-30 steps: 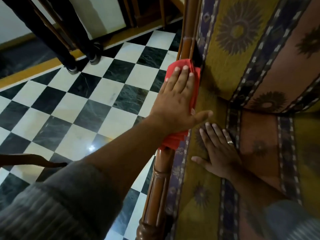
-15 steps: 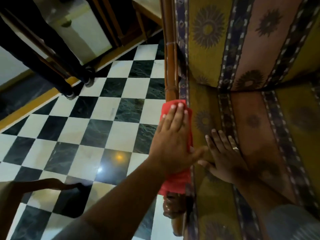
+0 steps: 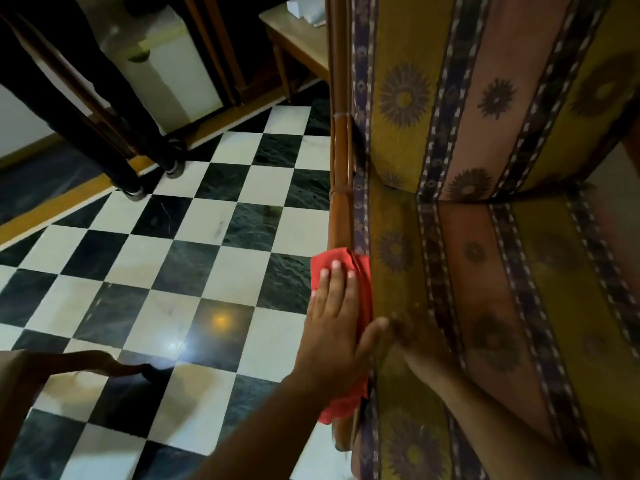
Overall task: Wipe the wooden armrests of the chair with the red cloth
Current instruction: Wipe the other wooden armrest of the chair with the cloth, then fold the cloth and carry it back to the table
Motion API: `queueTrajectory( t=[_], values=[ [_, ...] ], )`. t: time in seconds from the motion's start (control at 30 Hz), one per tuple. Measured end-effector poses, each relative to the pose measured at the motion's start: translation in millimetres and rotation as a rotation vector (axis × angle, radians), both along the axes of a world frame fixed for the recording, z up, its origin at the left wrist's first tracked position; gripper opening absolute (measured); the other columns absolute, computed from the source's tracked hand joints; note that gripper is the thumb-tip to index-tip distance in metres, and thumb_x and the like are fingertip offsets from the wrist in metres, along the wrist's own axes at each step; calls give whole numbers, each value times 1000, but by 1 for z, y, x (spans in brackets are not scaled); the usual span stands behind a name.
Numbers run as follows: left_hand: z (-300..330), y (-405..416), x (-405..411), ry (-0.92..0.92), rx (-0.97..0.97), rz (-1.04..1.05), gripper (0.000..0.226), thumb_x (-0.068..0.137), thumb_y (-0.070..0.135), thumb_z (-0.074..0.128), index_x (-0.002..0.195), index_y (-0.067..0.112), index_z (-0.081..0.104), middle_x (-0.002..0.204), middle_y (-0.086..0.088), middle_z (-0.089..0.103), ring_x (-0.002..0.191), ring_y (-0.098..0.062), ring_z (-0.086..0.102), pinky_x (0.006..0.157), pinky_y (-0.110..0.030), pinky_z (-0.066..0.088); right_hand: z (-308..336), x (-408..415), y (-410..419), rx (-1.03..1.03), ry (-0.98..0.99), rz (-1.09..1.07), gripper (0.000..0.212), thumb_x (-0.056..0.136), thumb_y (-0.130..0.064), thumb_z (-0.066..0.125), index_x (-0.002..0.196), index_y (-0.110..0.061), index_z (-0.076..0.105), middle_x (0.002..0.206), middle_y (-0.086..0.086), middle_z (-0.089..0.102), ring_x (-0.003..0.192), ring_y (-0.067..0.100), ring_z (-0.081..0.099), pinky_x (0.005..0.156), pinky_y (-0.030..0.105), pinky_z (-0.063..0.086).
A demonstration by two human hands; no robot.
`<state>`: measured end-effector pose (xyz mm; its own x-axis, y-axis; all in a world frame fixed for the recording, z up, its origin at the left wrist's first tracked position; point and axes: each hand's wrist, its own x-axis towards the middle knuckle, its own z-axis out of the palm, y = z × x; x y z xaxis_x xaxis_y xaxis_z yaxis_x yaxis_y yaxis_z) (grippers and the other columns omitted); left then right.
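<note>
The chair's left wooden armrest (image 3: 341, 188) runs from the top of the view down toward me, beside the patterned seat cushion (image 3: 485, 289). A red cloth (image 3: 334, 259) is draped over the near part of this rail. My left hand (image 3: 334, 327) lies flat on the cloth, fingers pointing away, thumb hooked over the cushion side. My right hand (image 3: 419, 344) is blurred and rests low on the seat just right of the left thumb, holding nothing. The armrest under the cloth is hidden.
A black-and-white checkered floor (image 3: 207, 237) spreads to the left of the chair. Dark furniture legs (image 3: 114, 133) stand at the upper left. A small wooden side table (image 3: 294, 32) sits behind the armrest. A curved wooden piece (image 3: 69, 365) juts in at lower left.
My left hand has slid the red cloth along the armrest toward its near end. My right hand has moved back toward me on the seat and is now blurred.
</note>
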<state>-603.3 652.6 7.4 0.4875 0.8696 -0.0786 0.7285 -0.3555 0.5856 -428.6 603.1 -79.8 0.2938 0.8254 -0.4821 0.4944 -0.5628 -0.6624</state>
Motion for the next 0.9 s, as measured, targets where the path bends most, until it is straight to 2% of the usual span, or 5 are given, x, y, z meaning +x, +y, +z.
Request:
queueTrajectory(
  t=[0.07,0.13,0.23,0.57,0.9],
  values=[
    [3,0,-10,-168,-198,274,80,92,73,29,159,35,8,170,2,3,154,-15,4,124,-42,12,32,-23,15,123,293,-216,54,82,-81,38,106,-43,68,118,-24,67,114,-2,60,86,16,34],
    [5,5,-23,-261,-394,551,51,97,60,45,131,24,59,132,-7,63,123,-25,57,107,-45,46,45,-41,24,159,382,-217,70,75,-90,37,94,-30,70,89,-19,73,82,-7,66,99,24,34],
    [8,4,-34,-219,-474,624,39,98,42,54,71,16,61,64,2,60,69,-24,56,66,-35,44,58,-62,26,151,301,-203,63,80,-75,51,81,-15,65,69,-5,65,67,12,63,59,28,42],
    [49,-11,-4,-407,-499,676,15,98,35,59,96,21,66,98,-4,71,92,-22,66,75,-35,54,77,-65,0,234,464,-420,22,88,-44,68,88,-25,58,82,-13,63,73,1,60,51,4,38],
    [53,-76,124,-430,-582,449,12,98,30,59,103,22,67,109,-9,71,103,-26,66,98,-56,52,92,58,-97,423,548,-618,22,83,-48,68,99,-35,60,97,-12,69,82,-4,66,71,21,52]
  ],
)
